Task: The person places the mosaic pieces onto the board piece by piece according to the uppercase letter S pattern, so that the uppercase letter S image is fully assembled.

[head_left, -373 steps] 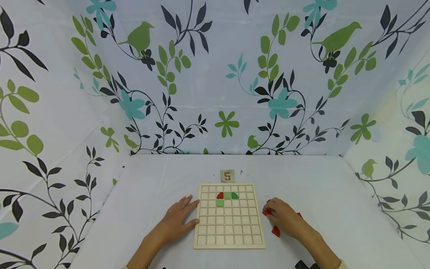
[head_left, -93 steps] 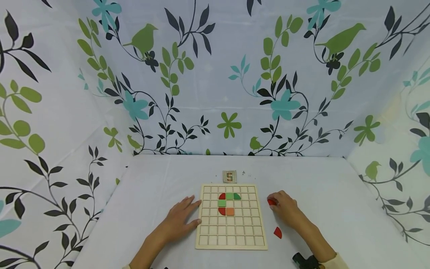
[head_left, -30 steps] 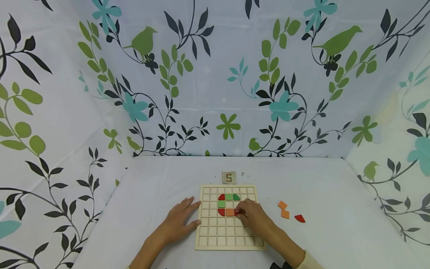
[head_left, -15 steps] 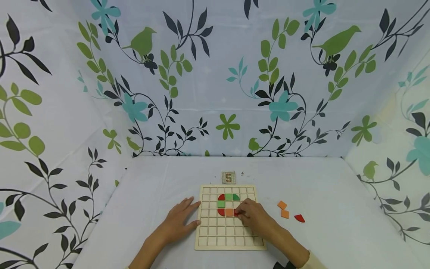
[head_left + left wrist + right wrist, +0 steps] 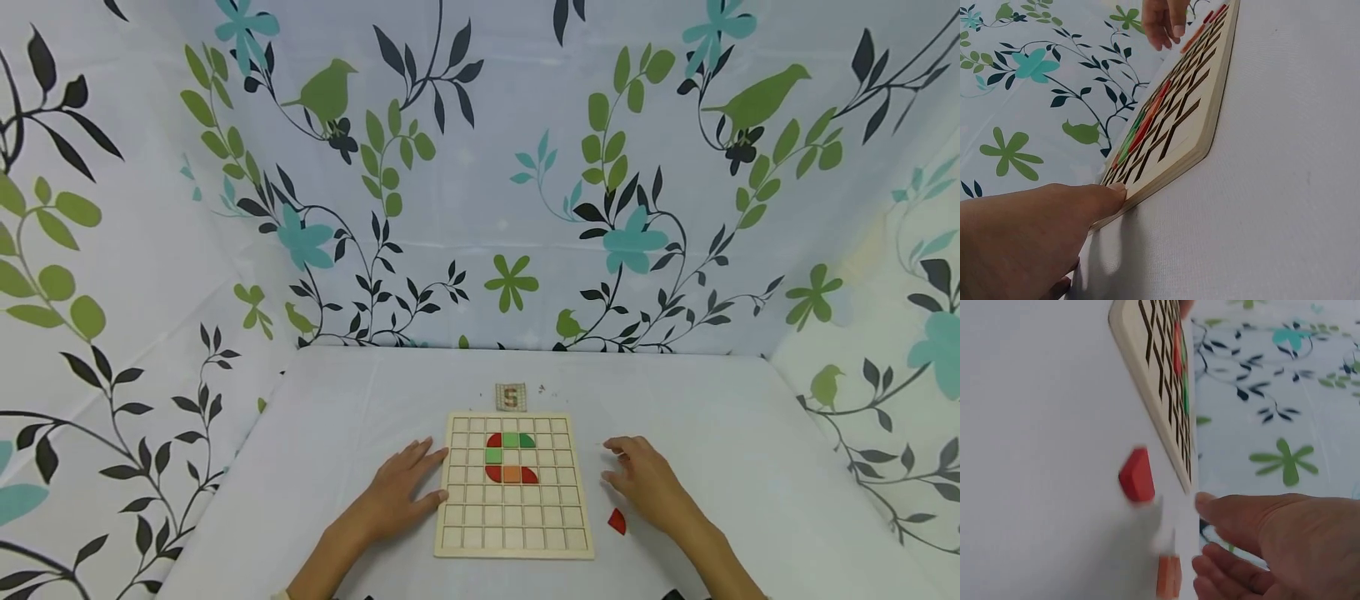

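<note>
A wooden grid board [image 5: 513, 521] lies on the white table. In its upper middle cells sit red quarter-round tiles [image 5: 493, 474], light green square tiles [image 5: 510, 439], a dark green quarter-round tile [image 5: 527, 440] and an orange square tile [image 5: 512, 474]. My left hand [image 5: 397, 483] rests along the board's left edge, fingers and thumb touching it. Off the board's right side, my right hand [image 5: 637, 479] hovers low with fingers loosely bent and nothing between them. A loose red tile [image 5: 617, 522] lies by its wrist. In the right wrist view an orange tile [image 5: 1169, 577] lies near the fingertips.
Behind the board lies a small card with a patterned figure [image 5: 511, 397], with tiny dark specks [image 5: 543, 389] to its right. A cloth [image 5: 465, 208] printed with birds, leaves and flowers hangs behind the table and at both sides.
My right hand has let go of a red quarter-round tile, which sits right of the orange one, and has moved right, off the board to the loose tiles. The left hand stays put.
</note>
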A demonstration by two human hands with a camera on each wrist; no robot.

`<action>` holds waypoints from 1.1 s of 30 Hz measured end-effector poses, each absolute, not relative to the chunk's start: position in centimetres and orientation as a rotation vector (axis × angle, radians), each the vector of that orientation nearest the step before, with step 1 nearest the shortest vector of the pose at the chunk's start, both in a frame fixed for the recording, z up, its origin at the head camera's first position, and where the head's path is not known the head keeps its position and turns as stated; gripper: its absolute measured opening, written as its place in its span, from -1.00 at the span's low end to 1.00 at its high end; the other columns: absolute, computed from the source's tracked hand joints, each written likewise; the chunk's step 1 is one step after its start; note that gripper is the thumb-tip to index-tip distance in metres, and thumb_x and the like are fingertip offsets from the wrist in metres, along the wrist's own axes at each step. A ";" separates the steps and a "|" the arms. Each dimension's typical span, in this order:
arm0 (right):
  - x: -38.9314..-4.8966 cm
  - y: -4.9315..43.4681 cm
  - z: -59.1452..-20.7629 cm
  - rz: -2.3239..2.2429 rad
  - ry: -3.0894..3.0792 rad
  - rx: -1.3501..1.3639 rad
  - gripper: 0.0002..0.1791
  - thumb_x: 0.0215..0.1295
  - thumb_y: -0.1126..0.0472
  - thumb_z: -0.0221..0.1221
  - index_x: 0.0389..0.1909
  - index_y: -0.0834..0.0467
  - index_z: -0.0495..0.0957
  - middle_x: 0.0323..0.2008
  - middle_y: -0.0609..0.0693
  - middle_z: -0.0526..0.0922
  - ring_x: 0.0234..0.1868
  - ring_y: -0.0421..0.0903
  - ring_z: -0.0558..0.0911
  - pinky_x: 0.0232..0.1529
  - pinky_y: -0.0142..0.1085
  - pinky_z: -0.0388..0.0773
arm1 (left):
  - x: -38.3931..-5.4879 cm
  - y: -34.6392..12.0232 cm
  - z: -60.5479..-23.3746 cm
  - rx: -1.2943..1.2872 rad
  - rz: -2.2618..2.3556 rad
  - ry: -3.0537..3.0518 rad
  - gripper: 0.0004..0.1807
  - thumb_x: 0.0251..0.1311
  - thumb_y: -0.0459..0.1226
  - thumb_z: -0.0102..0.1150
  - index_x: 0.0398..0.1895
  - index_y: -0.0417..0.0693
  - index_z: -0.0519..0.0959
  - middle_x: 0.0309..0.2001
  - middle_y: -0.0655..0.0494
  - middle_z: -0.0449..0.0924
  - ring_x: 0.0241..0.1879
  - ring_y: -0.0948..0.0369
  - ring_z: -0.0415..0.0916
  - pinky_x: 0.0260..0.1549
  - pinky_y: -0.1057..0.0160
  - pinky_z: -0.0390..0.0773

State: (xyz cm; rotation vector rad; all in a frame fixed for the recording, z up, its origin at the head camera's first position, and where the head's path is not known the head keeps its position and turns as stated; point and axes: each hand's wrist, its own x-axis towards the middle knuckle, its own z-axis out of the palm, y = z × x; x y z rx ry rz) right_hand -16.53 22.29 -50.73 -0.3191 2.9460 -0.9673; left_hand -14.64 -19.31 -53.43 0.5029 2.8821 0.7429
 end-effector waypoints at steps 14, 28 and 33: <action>-15.5 25.6 -51.9 -0.929 2.970 -0.224 -0.71 0.34 0.33 0.35 0.05 0.24 0.64 -0.05 0.06 0.65 -0.02 0.01 0.66 0.09 0.07 0.69 | -14.7 -19.4 -53.6 0.505 0.744 2.882 -0.26 0.47 0.13 0.18 0.62 0.11 0.33 0.65 -0.13 0.16 0.65 -0.18 0.03 0.55 -0.36 0.07; -15.3 25.0 -52.4 -0.885 3.017 -0.307 -0.79 0.39 0.29 0.35 0.00 0.17 0.66 -0.06 0.00 0.65 0.04 0.05 0.62 0.07 0.11 0.56 | -14.6 -19.4 -53.6 0.518 0.759 2.886 -0.25 0.47 0.13 0.19 0.61 0.08 0.33 0.64 -0.15 0.16 0.64 -0.20 0.03 0.54 -0.36 0.07; -15.0 24.7 -52.2 -0.870 3.038 -0.349 -0.81 0.39 0.30 0.36 -0.02 0.18 0.67 -0.10 -0.06 0.62 -0.02 -0.06 0.58 0.07 -0.04 0.61 | -14.6 -19.3 -53.6 0.517 0.761 2.889 -0.26 0.46 0.13 0.19 0.61 0.09 0.34 0.64 -0.14 0.17 0.64 -0.20 0.04 0.54 -0.37 0.08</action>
